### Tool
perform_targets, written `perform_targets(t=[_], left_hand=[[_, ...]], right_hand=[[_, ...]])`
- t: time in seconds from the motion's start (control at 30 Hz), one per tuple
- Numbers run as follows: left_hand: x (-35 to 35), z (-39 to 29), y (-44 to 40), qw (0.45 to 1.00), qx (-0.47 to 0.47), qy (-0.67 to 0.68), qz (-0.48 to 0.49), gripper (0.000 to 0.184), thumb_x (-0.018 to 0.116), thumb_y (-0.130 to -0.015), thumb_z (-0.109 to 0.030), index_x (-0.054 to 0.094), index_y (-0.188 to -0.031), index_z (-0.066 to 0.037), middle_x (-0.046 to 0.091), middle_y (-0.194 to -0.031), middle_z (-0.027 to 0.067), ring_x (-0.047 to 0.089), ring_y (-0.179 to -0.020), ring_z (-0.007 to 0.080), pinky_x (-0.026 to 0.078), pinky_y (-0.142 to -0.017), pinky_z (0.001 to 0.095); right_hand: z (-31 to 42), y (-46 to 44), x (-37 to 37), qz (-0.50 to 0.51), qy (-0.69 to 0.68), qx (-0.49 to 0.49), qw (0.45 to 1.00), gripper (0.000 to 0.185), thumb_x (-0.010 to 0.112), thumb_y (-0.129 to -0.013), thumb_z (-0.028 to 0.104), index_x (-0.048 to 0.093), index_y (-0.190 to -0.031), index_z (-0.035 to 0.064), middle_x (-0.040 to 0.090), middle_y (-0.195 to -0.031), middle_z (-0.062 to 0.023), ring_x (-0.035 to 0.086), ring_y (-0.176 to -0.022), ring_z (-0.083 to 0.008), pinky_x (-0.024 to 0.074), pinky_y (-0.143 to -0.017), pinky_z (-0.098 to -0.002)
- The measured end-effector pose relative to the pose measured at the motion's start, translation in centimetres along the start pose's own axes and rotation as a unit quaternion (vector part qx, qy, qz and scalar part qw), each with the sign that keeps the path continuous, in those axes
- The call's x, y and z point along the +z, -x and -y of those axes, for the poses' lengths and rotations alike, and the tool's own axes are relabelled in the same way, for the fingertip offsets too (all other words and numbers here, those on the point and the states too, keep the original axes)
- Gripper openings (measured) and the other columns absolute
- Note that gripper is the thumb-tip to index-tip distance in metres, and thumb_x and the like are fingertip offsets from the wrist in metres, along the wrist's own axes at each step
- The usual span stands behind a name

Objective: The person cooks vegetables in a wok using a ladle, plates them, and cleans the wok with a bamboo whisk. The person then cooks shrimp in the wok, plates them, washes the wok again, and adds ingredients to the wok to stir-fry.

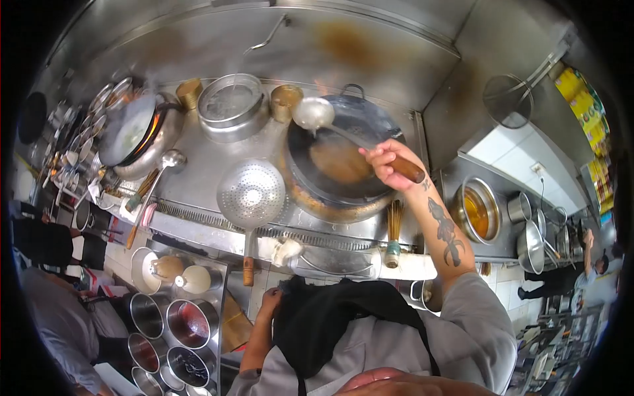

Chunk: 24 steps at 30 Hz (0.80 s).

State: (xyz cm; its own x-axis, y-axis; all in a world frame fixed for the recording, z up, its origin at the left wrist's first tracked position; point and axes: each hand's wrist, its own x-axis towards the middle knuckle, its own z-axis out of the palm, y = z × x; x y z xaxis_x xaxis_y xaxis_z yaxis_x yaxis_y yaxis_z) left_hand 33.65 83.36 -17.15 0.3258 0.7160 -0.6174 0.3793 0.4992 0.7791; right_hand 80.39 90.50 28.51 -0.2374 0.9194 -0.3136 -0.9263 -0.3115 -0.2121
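My right hand (pixel 391 166) is wrapped round the wooden handle of a ladle (pixel 313 113). The ladle's metal bowl hangs over the left part of a large dark wok (pixel 383 122), whose bottom holds brown liquid (pixel 338 160). Low at my side, beside the black apron (pixel 350 310), is my left hand (pixel 271 300); its fingers are too hard to make out. Between my left hand and the stove lies a perforated skimmer (pixel 251 195), its wooden handle over the counter's front edge. A bamboo brush (pixel 393 234) rests in front of the wok.
At the left, a steaming wok (pixel 129 132) sits over flame, with another ladle (pixel 173 160) nearby. A lidded pot (pixel 231 109) stands at the back. Several sauce pots (pixel 188 323) are lower left, near a co-worker (pixel 56 330). A bowl of yellow liquid (pixel 477 210) stands right.
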Motion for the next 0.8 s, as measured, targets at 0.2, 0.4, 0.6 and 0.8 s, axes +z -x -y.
perform_targets(t=[0.2, 0.4, 0.6, 0.8], left_hand=[[6.5, -6.5, 0.1, 0.990, -0.050, 0.127, 0.033, 0.069, 0.072, -0.078, -0.017, 0.037, -0.137, -0.011, 0.061, -0.076, 0.0065, 0.056, -0.060, 0.0144, 0.046, -0.050, 0.0290], [9.4, -4.0, -5.0, 0.990, -0.057, 0.096, 0.087, 0.069, 0.072, -0.077, -0.015, 0.038, -0.137, -0.009, 0.061, -0.076, 0.0082, 0.057, -0.063, 0.0159, 0.047, -0.053, 0.0282], [6.6, -4.1, 0.2, 0.918, 0.126, -0.377, 0.002, 0.056, 0.069, -0.080, -0.025, 0.049, -0.127, 0.000, 0.068, -0.092, 0.0160, 0.065, -0.088, 0.0236, 0.051, -0.077, 0.0318], [11.2, -27.2, 12.2, 0.969, 0.118, -0.026, 0.214, 0.050, 0.053, -0.093, -0.036, 0.052, -0.125, 0.003, 0.064, -0.105, 0.0140, 0.060, -0.103, 0.0263, 0.046, -0.090, 0.0388]], right_hand=[[2.2, 2.7, -8.3, -0.025, 0.161, -0.105, 0.981, 0.014, 0.055, -0.087, 0.012, 0.057, -0.093, 0.0000, 0.055, -0.087, -0.0052, 0.055, -0.072, -0.0109, 0.0410, -0.059, -0.0256], [0.9, 3.4, -8.9, -0.256, 0.332, -0.182, 0.889, 0.007, 0.049, -0.085, 0.011, 0.052, -0.083, 0.0046, 0.054, -0.067, -0.0037, 0.052, -0.054, -0.0125, 0.0409, -0.045, -0.0289], [-2.2, 8.1, -7.9, -0.384, 0.442, -0.242, 0.774, 0.007, 0.053, -0.082, 0.010, 0.053, -0.079, 0.0031, 0.055, -0.064, -0.0083, 0.056, -0.052, -0.0179, 0.0445, -0.045, -0.0317], [-8.6, 7.9, -11.4, -0.296, 0.394, -0.249, 0.834, 0.010, 0.058, -0.084, 0.009, 0.055, -0.090, 0.0026, 0.057, -0.074, -0.0060, 0.058, -0.059, -0.0172, 0.0483, -0.052, -0.0327]])
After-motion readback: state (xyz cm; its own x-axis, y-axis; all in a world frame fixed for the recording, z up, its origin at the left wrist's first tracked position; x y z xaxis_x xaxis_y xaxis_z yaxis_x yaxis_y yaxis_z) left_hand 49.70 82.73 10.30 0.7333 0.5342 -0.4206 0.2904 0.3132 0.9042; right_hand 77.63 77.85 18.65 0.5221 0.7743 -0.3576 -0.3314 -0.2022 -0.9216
